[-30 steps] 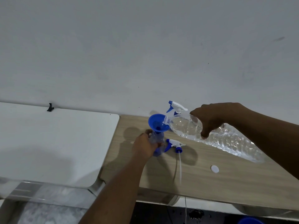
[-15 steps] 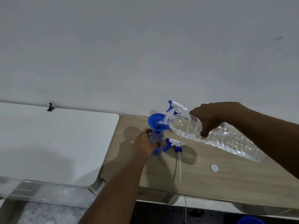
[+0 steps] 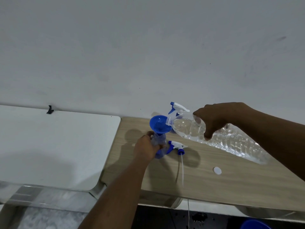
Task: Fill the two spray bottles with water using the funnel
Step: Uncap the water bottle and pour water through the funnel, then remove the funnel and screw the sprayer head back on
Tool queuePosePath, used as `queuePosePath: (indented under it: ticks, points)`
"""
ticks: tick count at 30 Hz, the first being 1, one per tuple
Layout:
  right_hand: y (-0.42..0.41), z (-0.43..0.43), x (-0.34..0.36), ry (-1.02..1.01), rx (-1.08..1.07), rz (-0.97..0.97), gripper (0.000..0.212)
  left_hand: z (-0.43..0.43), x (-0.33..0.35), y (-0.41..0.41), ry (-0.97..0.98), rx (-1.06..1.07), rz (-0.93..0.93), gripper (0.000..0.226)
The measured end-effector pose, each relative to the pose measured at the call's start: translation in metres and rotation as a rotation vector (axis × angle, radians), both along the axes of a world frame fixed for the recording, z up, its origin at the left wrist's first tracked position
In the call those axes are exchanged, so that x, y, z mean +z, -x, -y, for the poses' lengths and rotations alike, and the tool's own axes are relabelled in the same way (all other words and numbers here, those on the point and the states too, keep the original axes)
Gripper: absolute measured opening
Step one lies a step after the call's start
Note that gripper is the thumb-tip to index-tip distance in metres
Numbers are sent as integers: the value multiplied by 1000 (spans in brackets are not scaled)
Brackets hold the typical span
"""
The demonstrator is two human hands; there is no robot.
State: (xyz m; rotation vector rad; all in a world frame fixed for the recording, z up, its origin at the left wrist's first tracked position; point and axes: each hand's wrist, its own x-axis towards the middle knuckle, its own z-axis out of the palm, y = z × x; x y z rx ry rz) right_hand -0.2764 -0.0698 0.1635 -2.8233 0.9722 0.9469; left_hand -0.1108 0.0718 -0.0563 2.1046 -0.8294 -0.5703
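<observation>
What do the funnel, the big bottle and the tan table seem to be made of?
The funnel looks like opaque blue plastic, smooth with a slight gloss. The big bottle is thin clear plastic, ribbed and crinkled, water visible through it. The tan table shows matte pale wood grain, probably laminate.

left hand [image 3: 146, 150] gripping, right hand [image 3: 212, 119] gripping higher

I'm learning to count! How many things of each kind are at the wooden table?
spray bottle: 2
funnel: 1
big water bottle: 1
loose spray head: 1
white cap: 1
Total: 6
</observation>
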Motion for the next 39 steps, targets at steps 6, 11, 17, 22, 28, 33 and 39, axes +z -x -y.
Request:
queuePosePath:
  ticks: [6,11,17,22,28,33,39]
  points:
    - [6,5,-16,-39,9,121,71,-3,3,0,31,-33,-10,50]
    - [21,20,-45,-151,-74,413,71,-6,3,1,73,-46,16,56]
    - [56,26,-93,-162,-335,836,73,-5,-1,0,74,-67,23,60]
    - [75,27,-133,-40,-549,1117,80,-2,-7,-2,78,-75,-6,57]
    - [79,20,-161,-16,-707,1344,82,-1,-15,-3,83,-90,5,58]
    - [78,15,-167,-60,-725,1386,93,-1,-16,-4,66,-97,5,62]
    - [83,12,-174,-171,-753,1376,109,-1,-16,-6,41,-115,-15,68]
